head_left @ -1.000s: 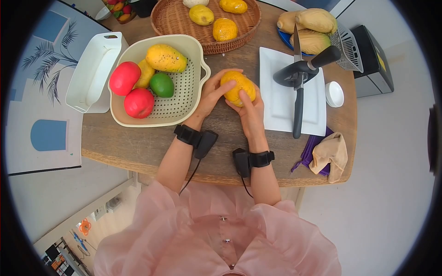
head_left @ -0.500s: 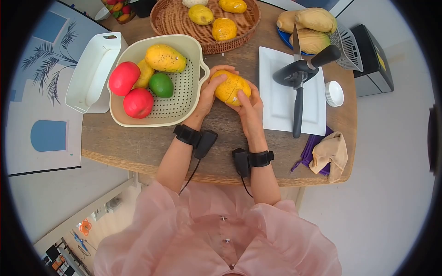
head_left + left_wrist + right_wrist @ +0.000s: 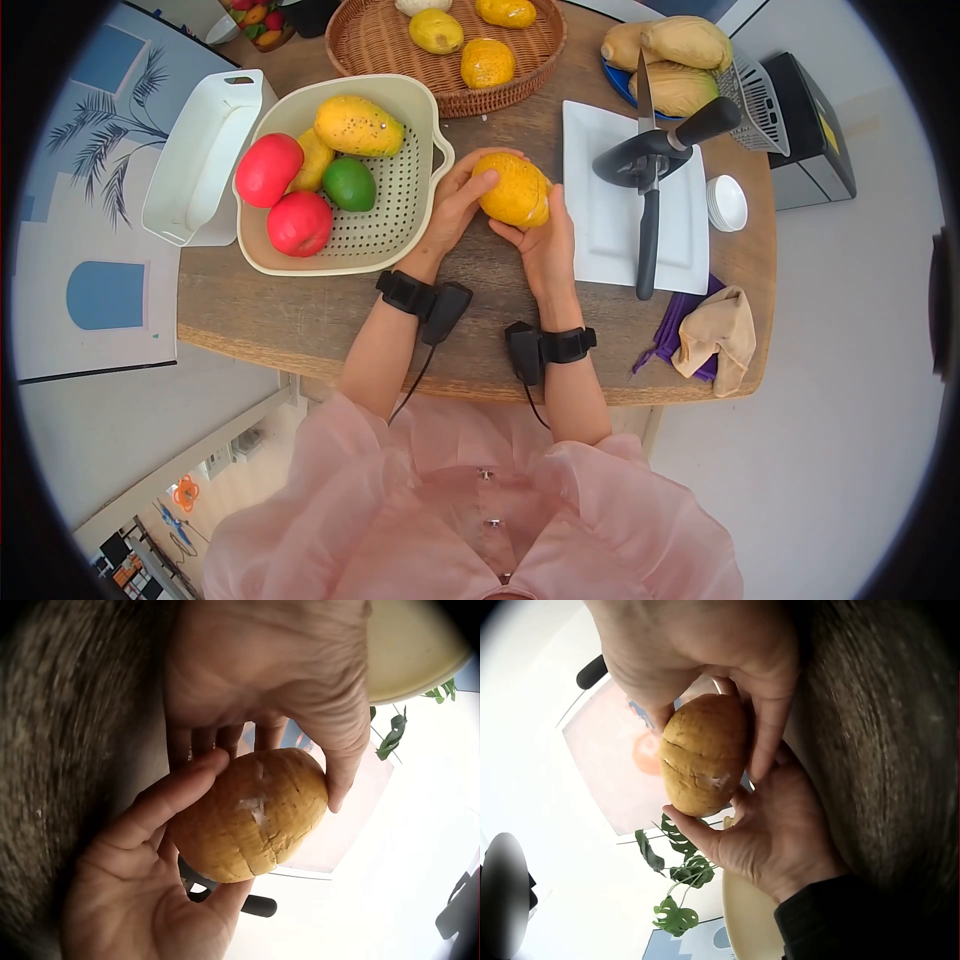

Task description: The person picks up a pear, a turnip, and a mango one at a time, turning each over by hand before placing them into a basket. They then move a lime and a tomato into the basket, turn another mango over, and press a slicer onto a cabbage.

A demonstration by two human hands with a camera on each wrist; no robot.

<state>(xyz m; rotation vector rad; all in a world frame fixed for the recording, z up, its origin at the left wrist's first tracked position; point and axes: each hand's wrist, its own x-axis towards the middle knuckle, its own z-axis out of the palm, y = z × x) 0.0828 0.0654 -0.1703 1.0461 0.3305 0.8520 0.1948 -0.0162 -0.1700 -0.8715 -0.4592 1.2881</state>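
Both hands hold a yellow oval fruit [image 3: 514, 190] over the table between the colander and the white plate. Cracks and a pale worn patch mark its skin [image 3: 255, 817]. My left hand [image 3: 452, 208] grips it from the left, thumb on its upper side and fingers beneath. From the other side my right hand [image 3: 549, 252] holds it, its thumb near the fruit's lower edge and its other fingers mostly hidden behind the fruit. In the right wrist view the fruit [image 3: 705, 754] sits between the fingers of both hands.
A cream colander [image 3: 400, 225] holds red, yellow and green fruit; a white bin [image 3: 190, 185] stands beside it. A wicker tray [image 3: 385, 60] lies behind. On the white plate [image 3: 590, 250] stands a knife holder [image 3: 620, 170] with upright knives. Small white bowls [image 3: 728, 205] and cloths [image 3: 720, 335] lie right.
The fruit has been turned in the hands, shifting left and then slightly back right. My right thumb has come off its top face down to its lower edge.
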